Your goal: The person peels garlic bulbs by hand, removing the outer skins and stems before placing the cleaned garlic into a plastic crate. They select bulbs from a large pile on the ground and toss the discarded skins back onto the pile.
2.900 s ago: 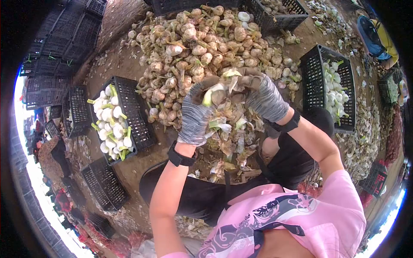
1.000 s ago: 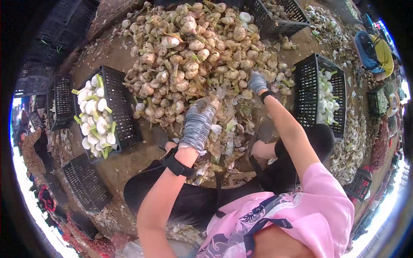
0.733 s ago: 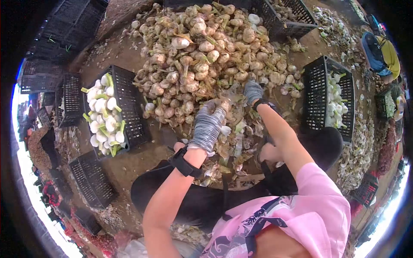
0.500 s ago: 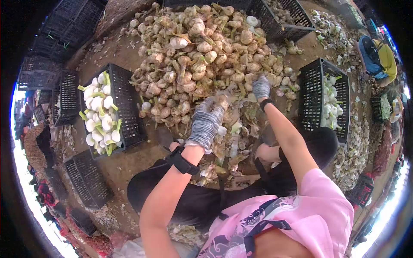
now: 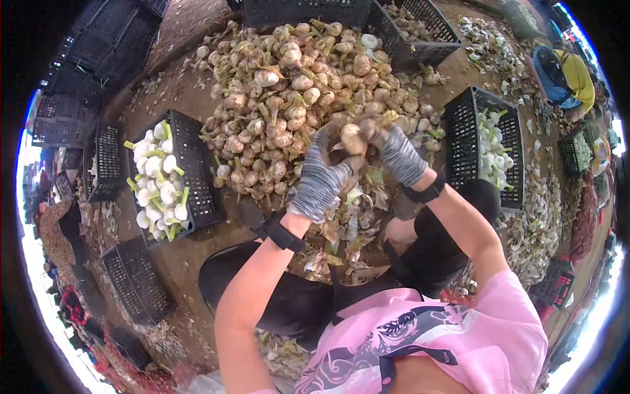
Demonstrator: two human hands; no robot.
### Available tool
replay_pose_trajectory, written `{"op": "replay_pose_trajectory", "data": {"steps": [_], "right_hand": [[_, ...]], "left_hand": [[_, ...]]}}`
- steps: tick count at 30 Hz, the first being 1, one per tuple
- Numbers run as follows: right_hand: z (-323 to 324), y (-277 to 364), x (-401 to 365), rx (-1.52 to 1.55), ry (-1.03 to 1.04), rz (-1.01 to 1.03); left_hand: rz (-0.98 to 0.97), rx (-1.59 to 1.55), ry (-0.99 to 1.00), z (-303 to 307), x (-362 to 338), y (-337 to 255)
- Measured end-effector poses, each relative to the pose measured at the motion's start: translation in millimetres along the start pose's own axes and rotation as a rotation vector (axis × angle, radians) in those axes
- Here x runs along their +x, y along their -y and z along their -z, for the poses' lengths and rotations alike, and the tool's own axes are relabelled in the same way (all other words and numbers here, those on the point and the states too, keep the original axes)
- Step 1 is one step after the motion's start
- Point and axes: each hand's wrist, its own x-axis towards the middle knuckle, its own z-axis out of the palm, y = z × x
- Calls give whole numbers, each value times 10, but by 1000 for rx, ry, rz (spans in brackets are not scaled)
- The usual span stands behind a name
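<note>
In front of the pile, a brownish garlic bulb [image 5: 353,140] sits between my two gloved hands. My left hand [image 5: 319,178], in a grey striped glove with dirty fingertips, curls round its left side. From the right, my right hand [image 5: 400,155] closes on the bulb with its fingers near the stem side. The fingertips are partly blurred, so their exact contact is hard to see. Just beyond my hands rises the big heap of unpeeled garlic [image 5: 262,118]. Loose peelings [image 5: 351,220] lie below my hands, between my feet.
To the left stands a black crate [image 5: 197,167] with white trimmed garlic [image 5: 157,180]. Another black crate [image 5: 462,141] of white garlic stands at right. A crate [image 5: 420,46] lies behind the heap. Peelings [image 5: 535,210] litter the right floor. Another person [image 5: 567,82] is at upper right.
My right hand has come away from the heap's right edge and moved in beside my left hand. My left hand has turned, and both now meet at a bulb.
</note>
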Motion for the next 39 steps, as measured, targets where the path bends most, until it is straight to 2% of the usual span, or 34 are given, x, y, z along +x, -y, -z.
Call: {"op": "replay_pose_trajectory", "data": {"steps": [2,6,8,11,15,16,18,19,21,22,24,25,26,28,29,30,32,33,34,36,37,38,39], "right_hand": [[-94,-16,-42,542,-138,-366],[-62,21,30,594,-78,-409],[-77,-16,32,441,-73,-298],[-43,87,51,519,-18,-233],[20,161,86,485,49,-257],[38,199,78,559,58,-298],[34,217,48,633,68,-340],[20,221,34,503,69,-254],[-37,161,20,314,10,-104],[-36,138,6,319,12,-108],[-30,94,-38,97,104,-191],[-88,84,-73,69,50,-111],[-97,82,-94,73,54,-115],[-98,114,-118,95,116,-61],[-103,208,-132,248,126,-139],[-102,225,-130,252,126,-141],[-102,235,-128,343,90,-380],[-87,183,-97,280,108,-442],[-100,82,-100,281,105,-443],[-138,-119,-126,148,-19,-165],[-113,34,-100,101,-30,-148],[-136,43,-117,101,-35,-151],[-150,48,-131,-15,-112,-112]], "left_hand": [[20,-60,-34,-46,-57,-21],[-8,41,-91,-34,-77,27],[-9,36,-94,-17,-93,36],[-35,37,-91,9,-82,35],[-16,51,-105,18,-66,-85],[-14,51,-106,43,-63,-92],[188,-196,-62,88,-53,-104],[190,-196,-63,79,-45,-108],[277,-428,-175,56,-34,-109],[281,-427,-179,66,-17,-65],[391,-399,-292,111,43,50],[466,-354,-306,146,63,42],[470,-355,-312,181,75,34],[678,-268,-286,228,80,-20],[757,-232,-284,197,67,-138],[760,-229,-286,227,59,-117],[544,335,-234,301,55,-30],[124,649,-310,300,33,21],[124,651,-307,257,27,-23],[-56,723,-53,137,51,-217],[-14,891,76,119,69,-291],[-14,891,81,118,65,-284],[91,588,55,113,53,-271]]}}
